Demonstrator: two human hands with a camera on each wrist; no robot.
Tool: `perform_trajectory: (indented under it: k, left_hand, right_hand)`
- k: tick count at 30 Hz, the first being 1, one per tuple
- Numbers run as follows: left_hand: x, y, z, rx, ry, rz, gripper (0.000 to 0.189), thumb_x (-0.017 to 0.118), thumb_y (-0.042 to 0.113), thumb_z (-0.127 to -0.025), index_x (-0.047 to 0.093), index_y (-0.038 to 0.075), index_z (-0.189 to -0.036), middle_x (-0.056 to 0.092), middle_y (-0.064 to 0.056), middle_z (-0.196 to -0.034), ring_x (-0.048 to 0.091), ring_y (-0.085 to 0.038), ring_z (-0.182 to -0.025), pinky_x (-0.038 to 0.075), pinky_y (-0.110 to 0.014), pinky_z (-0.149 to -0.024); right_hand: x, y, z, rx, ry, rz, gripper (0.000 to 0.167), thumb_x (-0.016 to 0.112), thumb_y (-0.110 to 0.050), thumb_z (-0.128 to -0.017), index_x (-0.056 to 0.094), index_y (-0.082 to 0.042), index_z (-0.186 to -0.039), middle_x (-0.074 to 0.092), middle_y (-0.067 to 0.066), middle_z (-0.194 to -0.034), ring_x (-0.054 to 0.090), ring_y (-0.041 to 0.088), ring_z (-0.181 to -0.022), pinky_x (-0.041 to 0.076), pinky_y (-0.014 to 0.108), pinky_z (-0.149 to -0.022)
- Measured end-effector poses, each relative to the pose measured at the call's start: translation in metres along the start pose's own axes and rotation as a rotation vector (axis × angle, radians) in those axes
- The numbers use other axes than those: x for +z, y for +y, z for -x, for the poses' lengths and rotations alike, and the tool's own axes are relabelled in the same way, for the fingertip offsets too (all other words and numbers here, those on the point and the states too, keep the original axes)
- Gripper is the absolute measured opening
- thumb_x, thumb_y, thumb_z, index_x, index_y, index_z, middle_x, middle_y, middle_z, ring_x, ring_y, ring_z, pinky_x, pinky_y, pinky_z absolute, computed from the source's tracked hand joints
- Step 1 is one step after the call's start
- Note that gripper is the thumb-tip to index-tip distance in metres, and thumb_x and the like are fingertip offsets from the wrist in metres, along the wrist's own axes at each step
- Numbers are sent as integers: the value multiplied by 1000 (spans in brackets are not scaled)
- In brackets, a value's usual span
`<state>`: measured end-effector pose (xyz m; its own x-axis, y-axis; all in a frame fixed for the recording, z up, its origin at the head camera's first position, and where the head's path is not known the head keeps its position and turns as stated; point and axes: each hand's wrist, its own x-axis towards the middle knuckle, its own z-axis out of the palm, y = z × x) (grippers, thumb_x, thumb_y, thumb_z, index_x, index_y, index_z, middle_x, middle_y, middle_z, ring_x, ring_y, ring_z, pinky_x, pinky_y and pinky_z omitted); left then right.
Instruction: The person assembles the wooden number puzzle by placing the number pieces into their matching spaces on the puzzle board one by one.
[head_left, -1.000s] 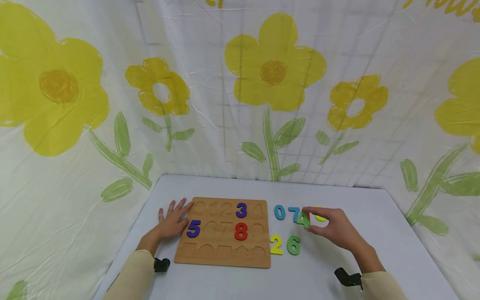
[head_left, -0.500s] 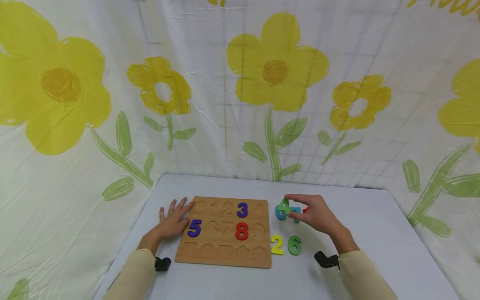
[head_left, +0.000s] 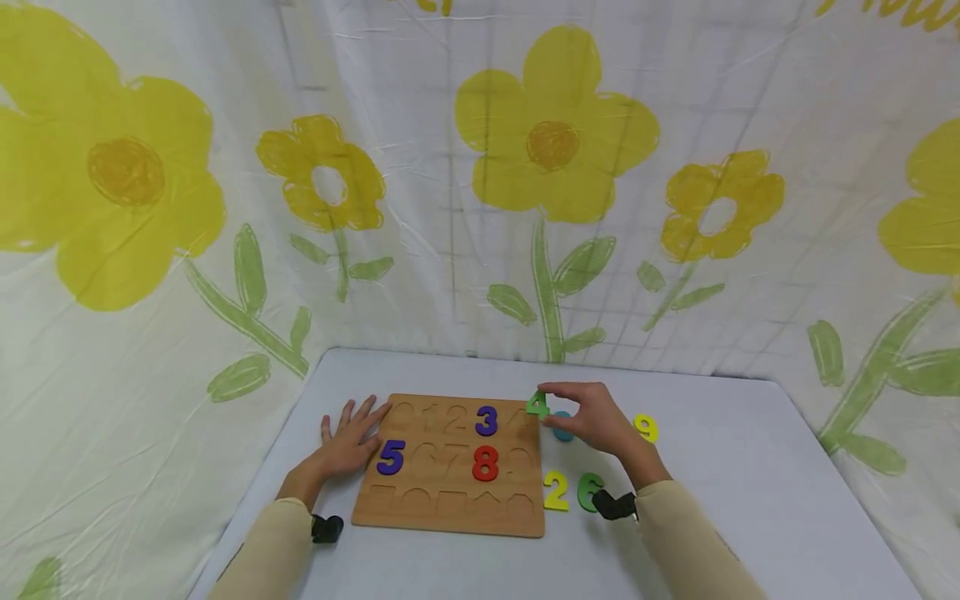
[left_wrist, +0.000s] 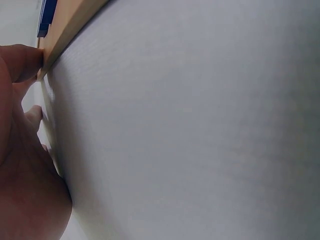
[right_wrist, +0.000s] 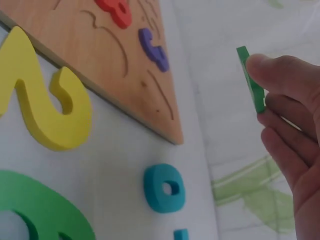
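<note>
My right hand (head_left: pixel 592 417) pinches a green number 4 (head_left: pixel 537 405) between thumb and fingers, and the piece overlaps the board's top right corner in the head view. From the right wrist, the green 4 (right_wrist: pixel 251 80) shows edge-on, raised above the table. A wooden number board (head_left: pixel 450 518) lies on the table with a purple 3 (head_left: pixel 487 421), a purple 5 (head_left: pixel 391 457) and a red 8 (head_left: pixel 485 463) on it. My left hand (head_left: pixel 345 450) rests with spread fingers at the board's left edge; in the left wrist view its thumb (left_wrist: pixel 25 62) touches the wooden edge.
Right of the board lie a yellow 2 (head_left: pixel 556 491), a green 6 (head_left: pixel 589 492), a blue 0 (right_wrist: pixel 165 189) and a yellow 9 (head_left: pixel 646 428). Part of another blue piece (right_wrist: pixel 181 234) shows in the right wrist view. A flowered curtain (head_left: pixel 420 275) hangs behind the white table.
My right hand has carried the green 4 leftward from among the loose numbers to the board's top right corner, uncovering the yellow 9. My left hand has stayed at the board's edge.
</note>
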<state>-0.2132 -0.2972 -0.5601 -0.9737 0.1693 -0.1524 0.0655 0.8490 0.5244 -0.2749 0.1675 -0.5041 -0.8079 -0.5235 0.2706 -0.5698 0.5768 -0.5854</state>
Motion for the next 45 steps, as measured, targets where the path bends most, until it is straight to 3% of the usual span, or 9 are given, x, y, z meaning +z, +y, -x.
perform_trajectory:
  k: [11,24,38,45]
  left_hand:
    - [1,-1,-1,-1,3,-4,63,53,24,-113,33,13,-173,12,-24,-183,-5,-61,-165,-17,-85,-120]
    - [0,-1,-1,4,3,-5,63,53,24,-114,33,13,-173,13,-24,-183,-5,-60,-165,-15,-85,-120]
    - [-1,0,0,-3,3,3,64,53,25,-114,33,13,-173,13,-24,-183,-6,-60,-165,-16,-85,-120]
    - [-1,0,-1,1,1,-5,63,52,26,-114,33,13,-173,12,-24,-183,-6,-60,-165,-15,-85,-120]
  right_hand:
    - [33,11,-8,43,-64,-77,50,87,-21,-95,74,-9,-142,77,6,-141,71,37,-133,57,59,-109]
    - [57,16,-10,147,-95,-38,50,88,-22,-94,75,-13,-142,77,4,-140,69,30,-137,54,55,-116]
    - [66,13,-11,159,-128,15,54,88,-20,-95,72,-14,-146,73,8,-147,65,31,-141,52,55,-117]
    - [54,6,-1,194,-89,10,57,89,-26,-94,71,-16,-147,71,8,-150,64,35,-143,52,58,-117]
